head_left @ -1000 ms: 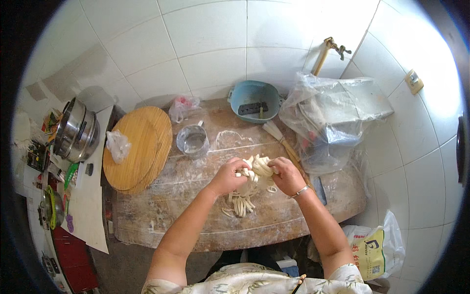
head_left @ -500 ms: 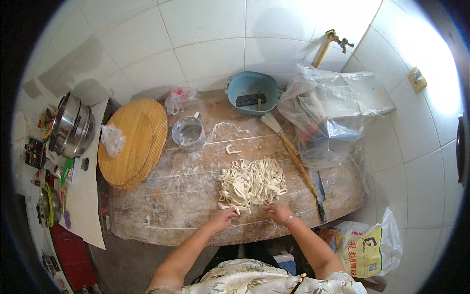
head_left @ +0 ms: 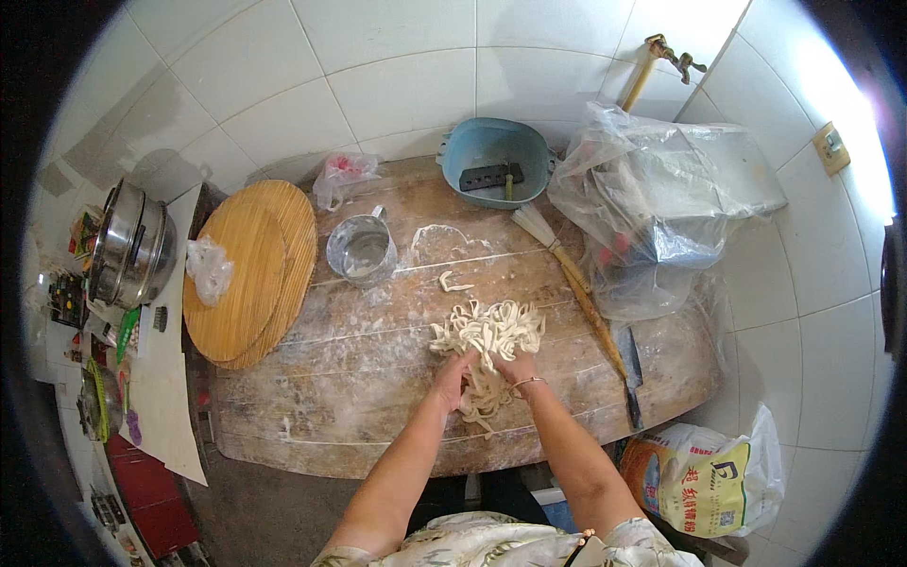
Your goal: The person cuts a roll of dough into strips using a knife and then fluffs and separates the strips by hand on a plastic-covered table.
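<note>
A pile of pale, floury noodles (head_left: 493,326) is gathered between my two hands, raised in part from the floured wooden board (head_left: 359,406). Some strands hang down toward my side and touch the wood. My left hand (head_left: 453,376) grips the pile at its near left, fingers partly buried in it. At the near right, my right hand (head_left: 517,367), with a bracelet at the wrist, is closed into the noodles too; most of its fingers are hidden. One loose noodle piece (head_left: 455,283) lies just beyond the pile.
Beyond stand a metal mug (head_left: 362,250) and a blue basin (head_left: 496,161). To the right lie a brush (head_left: 550,244), a rolling pin (head_left: 595,326), a knife (head_left: 631,373) and a plastic-covered box (head_left: 661,198). Round wooden lids (head_left: 250,274) rest at left; a flour sack (head_left: 704,477) stands at lower right.
Both hands have moved forward and inward from the near edge of the pile and taken hold of the noodles. The pile is now lifted and bunched, with strands trailing toward me.
</note>
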Tool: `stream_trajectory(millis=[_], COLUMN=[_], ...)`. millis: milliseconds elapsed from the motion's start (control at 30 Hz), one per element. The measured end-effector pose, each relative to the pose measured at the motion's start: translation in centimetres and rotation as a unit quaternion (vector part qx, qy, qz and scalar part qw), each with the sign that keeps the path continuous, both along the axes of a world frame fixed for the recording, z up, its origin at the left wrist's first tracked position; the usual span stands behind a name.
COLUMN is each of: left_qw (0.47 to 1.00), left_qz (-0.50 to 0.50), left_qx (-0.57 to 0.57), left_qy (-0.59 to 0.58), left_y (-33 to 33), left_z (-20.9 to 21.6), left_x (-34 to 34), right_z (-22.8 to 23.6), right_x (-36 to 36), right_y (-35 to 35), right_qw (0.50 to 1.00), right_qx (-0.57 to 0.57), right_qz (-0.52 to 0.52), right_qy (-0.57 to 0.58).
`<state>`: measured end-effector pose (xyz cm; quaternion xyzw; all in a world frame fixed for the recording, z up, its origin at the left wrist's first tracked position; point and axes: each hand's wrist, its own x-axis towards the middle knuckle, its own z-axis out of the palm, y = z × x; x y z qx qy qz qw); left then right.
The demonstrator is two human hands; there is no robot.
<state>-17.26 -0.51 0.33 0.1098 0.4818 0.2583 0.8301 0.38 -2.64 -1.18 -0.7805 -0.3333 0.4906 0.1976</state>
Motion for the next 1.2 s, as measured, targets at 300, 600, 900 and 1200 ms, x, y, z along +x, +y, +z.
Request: stream_trajectory(millis=[300,600,900,1200], left_qw=[0.984,0.964,0.945,0.593], left_qz=[0.018,0.010,-0.085,-0.387], left_qx=[0.123,0.205,0.258,0.420], left_qy=[-0.128,-0.169,0.181,0.568], left_y=[1.5,3.7,3.4,-4.9], left_z=[11.2,17.7,7.3,4.7], left_x=[-3.0,-2.4,-5.9,-4.0], right_z=[11.9,18.2,12.7,1.4], right_x=[3.6,3.6,4.1,3.4], right_y=[-1.0,1.1,2.9,-5.9], right_qw=[0.885,0.784,0.918,0.902], right_qx=[0.051,0.234,0.222,0.211], right_qz=[-0.084,-0.010,0.062,0.228], right_qy=[0.454,0.574,0.322,-0.300])
